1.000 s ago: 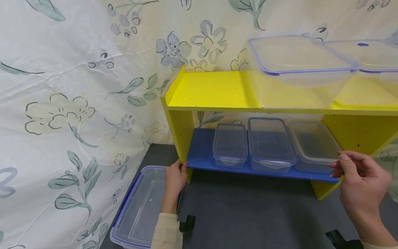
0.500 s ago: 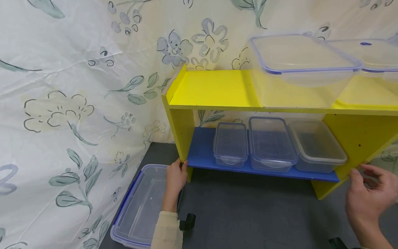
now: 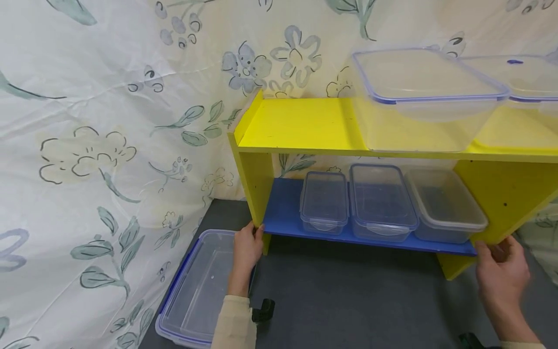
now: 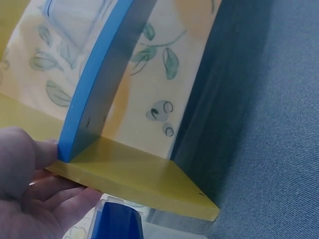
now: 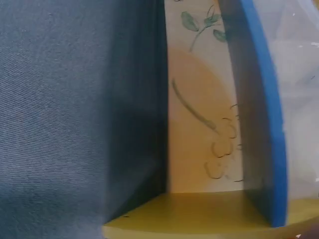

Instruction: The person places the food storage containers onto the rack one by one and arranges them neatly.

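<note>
A yellow shelf unit (image 3: pixel 301 123) with a blue lower board (image 3: pixel 281 213) stands on the dark tabletop. My left hand (image 3: pixel 246 247) grips its left side panel (image 4: pixel 134 172) level with the blue board; in the left wrist view the thumb lies on the inside and the fingers wrap the outside. At the opposite end, my right hand (image 3: pixel 503 276) holds the right side panel (image 3: pixel 501 203), thumb by the blue board's corner and fingers behind the outer face, partly hidden. Three lidded clear plastic food containers sit on the blue board: a small one (image 3: pixel 324 198), a bigger one (image 3: pixel 381 198) and a pale-lidded one (image 3: pixel 446 203).
Two large clear containers with blue-edged lids, one nearer (image 3: pixel 427 121) and one further right (image 3: pixel 523 116), stand on the yellow top board. Another large container (image 3: pixel 198 286) lies on the tabletop (image 3: pixel 348 295) beside my left forearm. Flower-patterned cloth (image 3: pixel 109 121) hangs behind and left.
My right hand has moved from in front of the pale-lidded container, out to the right, and then onto the right side panel. The left hand has kept its grip; the shelf unit stands as before.
</note>
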`<action>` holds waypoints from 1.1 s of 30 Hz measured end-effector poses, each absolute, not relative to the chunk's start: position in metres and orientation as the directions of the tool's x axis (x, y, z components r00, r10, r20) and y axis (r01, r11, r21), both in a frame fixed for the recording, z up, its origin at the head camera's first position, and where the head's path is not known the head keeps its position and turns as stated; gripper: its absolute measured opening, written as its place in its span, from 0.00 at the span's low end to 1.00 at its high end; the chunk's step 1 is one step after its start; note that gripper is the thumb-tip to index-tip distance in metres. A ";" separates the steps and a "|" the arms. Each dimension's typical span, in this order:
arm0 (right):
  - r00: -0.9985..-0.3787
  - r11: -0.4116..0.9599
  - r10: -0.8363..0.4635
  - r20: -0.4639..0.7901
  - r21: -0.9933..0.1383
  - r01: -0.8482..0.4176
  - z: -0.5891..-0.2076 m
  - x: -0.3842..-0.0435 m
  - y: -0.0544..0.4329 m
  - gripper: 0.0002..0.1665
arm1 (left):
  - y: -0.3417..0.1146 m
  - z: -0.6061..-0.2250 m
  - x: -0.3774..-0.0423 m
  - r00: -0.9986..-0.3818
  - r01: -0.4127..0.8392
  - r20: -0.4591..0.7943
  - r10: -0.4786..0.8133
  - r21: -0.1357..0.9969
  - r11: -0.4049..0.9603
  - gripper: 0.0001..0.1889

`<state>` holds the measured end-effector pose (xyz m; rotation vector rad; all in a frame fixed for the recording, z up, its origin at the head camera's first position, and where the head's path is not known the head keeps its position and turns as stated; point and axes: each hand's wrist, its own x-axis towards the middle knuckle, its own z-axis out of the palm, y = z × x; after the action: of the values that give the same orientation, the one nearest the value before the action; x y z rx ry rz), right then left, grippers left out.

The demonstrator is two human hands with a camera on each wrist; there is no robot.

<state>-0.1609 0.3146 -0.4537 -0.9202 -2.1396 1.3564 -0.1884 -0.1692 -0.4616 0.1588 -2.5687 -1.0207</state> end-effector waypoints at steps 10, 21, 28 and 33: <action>-0.753 0.408 0.658 -0.012 -0.835 0.370 -0.476 -0.169 0.333 0.28 | -0.168 -0.461 -0.188 -0.929 0.023 0.280 -0.241 0.694 0.720 0.10; -0.779 0.423 0.625 -0.043 -0.820 0.385 -0.479 -0.168 0.333 0.33 | -0.167 -0.456 -0.178 -0.931 0.025 0.275 -0.239 0.704 0.710 0.08; -0.771 0.394 0.635 -0.052 -0.837 0.381 -0.481 -0.168 0.332 0.29 | -0.179 -0.439 -0.147 -0.936 0.001 0.251 -0.246 0.700 0.714 0.22; -0.766 0.369 0.640 -0.062 -0.849 0.378 -0.481 -0.169 0.334 0.25 | -0.197 -0.426 -0.119 -0.904 -0.106 0.259 -0.339 0.632 0.767 0.24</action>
<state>-0.1686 0.3338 -0.4812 -0.9015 -2.3551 1.3479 -0.1195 -0.1971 -0.4264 0.3403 -2.6024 -0.9003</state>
